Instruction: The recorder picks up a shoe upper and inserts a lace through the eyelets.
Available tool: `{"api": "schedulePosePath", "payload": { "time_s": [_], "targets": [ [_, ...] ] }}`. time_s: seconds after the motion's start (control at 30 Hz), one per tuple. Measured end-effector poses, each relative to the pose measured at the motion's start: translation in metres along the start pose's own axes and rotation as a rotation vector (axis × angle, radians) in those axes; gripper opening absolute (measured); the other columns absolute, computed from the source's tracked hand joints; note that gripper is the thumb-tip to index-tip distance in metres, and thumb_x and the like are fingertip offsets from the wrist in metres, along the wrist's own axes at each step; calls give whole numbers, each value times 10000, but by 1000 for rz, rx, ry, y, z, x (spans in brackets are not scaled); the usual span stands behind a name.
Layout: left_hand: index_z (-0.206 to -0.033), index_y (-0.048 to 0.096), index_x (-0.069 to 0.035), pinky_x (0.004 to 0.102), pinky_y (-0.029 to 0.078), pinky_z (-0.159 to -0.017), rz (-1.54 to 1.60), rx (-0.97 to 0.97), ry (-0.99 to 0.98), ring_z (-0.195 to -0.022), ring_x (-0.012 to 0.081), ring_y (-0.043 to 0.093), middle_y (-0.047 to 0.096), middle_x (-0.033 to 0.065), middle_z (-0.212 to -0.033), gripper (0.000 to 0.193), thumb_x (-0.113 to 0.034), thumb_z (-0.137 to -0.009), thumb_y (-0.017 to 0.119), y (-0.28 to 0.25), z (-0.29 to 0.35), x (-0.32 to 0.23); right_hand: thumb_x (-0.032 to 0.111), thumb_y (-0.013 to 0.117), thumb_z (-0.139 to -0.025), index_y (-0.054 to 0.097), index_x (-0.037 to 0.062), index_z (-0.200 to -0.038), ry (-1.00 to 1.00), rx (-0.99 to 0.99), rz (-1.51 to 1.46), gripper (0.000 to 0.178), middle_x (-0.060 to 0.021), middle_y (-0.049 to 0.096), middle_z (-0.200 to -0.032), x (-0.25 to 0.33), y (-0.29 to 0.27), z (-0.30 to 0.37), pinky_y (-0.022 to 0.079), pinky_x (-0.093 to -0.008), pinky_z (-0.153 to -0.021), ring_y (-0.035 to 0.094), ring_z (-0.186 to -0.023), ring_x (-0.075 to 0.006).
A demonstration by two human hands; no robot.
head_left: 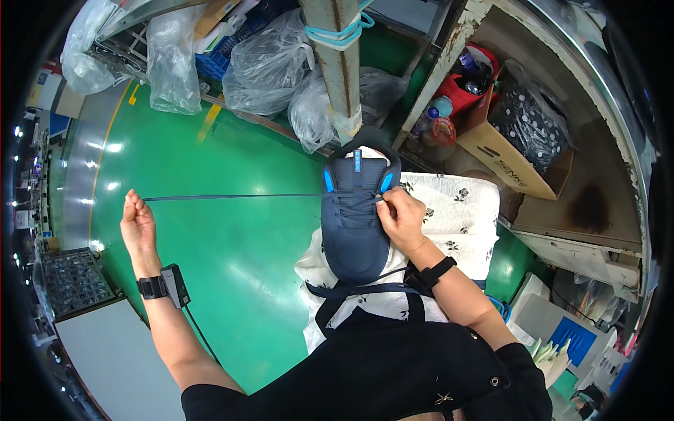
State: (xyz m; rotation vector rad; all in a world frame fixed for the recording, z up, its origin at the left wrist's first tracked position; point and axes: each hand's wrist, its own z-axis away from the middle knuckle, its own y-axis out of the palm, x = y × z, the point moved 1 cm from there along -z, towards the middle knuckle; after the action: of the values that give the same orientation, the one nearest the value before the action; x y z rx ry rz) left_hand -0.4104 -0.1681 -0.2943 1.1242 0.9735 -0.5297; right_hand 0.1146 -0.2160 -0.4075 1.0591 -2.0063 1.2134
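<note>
A dark navy sneaker (357, 254) with bright blue accents lies on my lap, its toe toward me and its heel against a post. Its lacing crosses the tongue. A long navy shoelace (239, 196) runs taut and nearly level from the shoe's upper eyelets out to the left. My left hand (138, 221), arm stretched far to the side, is closed on the lace's end. At the shoe's right edge my right hand (403, 219) pinches close to the eyelets, apparently on lacing; the fingertips hide exactly what they grip.
A white flower-print cloth (449, 210) covers my lap. Ahead stands a rusty metal post (338, 63) tied with blue cord. Plastic bags (270, 63) fill a rack at the upper left. On the right, a shelf holds a cardboard box (512, 158). A white panel (123, 358) is at lower left.
</note>
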Motion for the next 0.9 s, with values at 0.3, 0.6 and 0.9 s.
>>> {"api": "schedulePosePath", "payload": {
  "time_s": [0.3, 0.6, 0.9],
  "targets": [
    [-1098, 558, 41, 212, 514, -642, -359, -114, 289, -721, 113, 583, 616, 68, -852, 237, -149, -956, 548, 29, 11, 9, 85, 680, -841, 571, 28, -855, 445, 232, -426, 124, 9, 539, -678, -12, -21, 11, 390, -219, -531, 464, -565, -58],
    [-1059, 655, -68, 283, 484, -650, -1253, 826, 321, -697, 183, 574, 581, 70, -839, 245, -67, -814, 672, 208, 134, 161, 189, 779, -768, 535, 32, -727, 504, 435, -292, 293, 8, 515, -588, -5, -22, 5, 380, -223, -502, 439, -525, -53],
    [-851, 613, -31, 305, 416, -582, -1283, 1109, 152, -641, 157, 503, 486, 38, -766, 107, -51, -789, 698, 228, 112, 196, 174, 803, -729, 508, 42, -763, 437, 436, -321, 325, 6, 520, -609, -8, -20, 8, 399, -230, -520, 456, -548, -63]
  ]
}}
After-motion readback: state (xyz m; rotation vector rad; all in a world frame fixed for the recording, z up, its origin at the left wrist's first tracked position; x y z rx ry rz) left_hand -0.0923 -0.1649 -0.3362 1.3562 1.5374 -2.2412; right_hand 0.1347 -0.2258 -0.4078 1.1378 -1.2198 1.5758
